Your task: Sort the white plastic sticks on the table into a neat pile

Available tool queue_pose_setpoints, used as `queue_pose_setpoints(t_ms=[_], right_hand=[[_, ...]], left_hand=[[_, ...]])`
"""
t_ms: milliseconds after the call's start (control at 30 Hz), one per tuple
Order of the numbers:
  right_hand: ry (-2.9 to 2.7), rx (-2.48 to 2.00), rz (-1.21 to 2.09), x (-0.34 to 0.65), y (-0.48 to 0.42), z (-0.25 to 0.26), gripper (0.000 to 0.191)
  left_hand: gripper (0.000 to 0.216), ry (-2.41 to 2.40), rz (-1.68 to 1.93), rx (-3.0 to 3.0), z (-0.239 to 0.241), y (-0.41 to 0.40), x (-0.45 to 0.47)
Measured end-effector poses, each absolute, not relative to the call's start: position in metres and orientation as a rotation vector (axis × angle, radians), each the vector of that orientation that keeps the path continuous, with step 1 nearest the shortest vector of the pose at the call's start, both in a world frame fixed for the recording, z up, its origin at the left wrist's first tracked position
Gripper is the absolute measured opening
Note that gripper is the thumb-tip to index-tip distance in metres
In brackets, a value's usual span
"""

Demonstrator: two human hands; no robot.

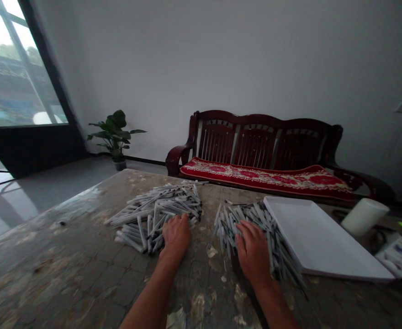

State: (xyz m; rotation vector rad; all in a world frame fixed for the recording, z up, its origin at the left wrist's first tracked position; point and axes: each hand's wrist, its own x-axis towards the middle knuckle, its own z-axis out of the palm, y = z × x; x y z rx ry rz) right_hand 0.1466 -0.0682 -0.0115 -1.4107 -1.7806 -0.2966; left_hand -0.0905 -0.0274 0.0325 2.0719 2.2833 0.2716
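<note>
Two heaps of slim pens with pale, translucent barrels, some with dark ends, lie on a worn table. My left hand (pixel 177 232) rests at the right edge of the left pen heap (pixel 153 208), its fingers curled down among the pens; the fingertips are hidden, so what they grip cannot be made out. On the right pen heap (pixel 224 224) lies my right hand (pixel 254 249), palm down, with the fingers stretched over the pens and the thumb apart. A shallow white tray (pixel 327 237) stands just right of that heap, touching or nearly touching it.
The stained tabletop (pixel 84 269) spreads out to the left. Beyond the tray are a white roll (pixel 365 217) and a printed white packet (pixel 399 253). A dark wooden bench (pixel 256 141) with a red patterned cover stands behind the table, and a potted plant (pixel 115 132) at the back left.
</note>
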Motion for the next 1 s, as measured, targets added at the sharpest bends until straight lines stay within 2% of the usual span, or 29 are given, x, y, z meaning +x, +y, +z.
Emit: queue_pose_setpoints(t_ms=[100, 300, 500, 867, 1000], right_hand=[[-1.936, -1.410, -0.280, 0.139, -0.075, -0.006, 0.029], [-2.242, -1.472, -0.184, 0.129, -0.074, -0.011, 0.039], [-2.194, -1.613, -0.190, 0.137, -0.061, -0.015, 0.041], [-1.838, -1.724, -0.247, 0.138, -0.065, 0.006, 0.024], [-1.959, -1.662, -0.279, 0.136, -0.065, 0.009, 0.023]], left_hand=[[0.026, 2.241, 0.270, 2.090, 0.027, -0.022, -0.093], [0.022, 2.159, 0.462, 2.211, 0.020, -0.017, -0.079], [0.021, 1.858, 0.721, 2.511, 0.012, -0.023, -0.041], [0.018, 1.571, 1.005, 2.710, -0.007, -0.021, -0.028], [0.016, 1.426, 1.129, 2.751, -0.005, -0.022, -0.026]])
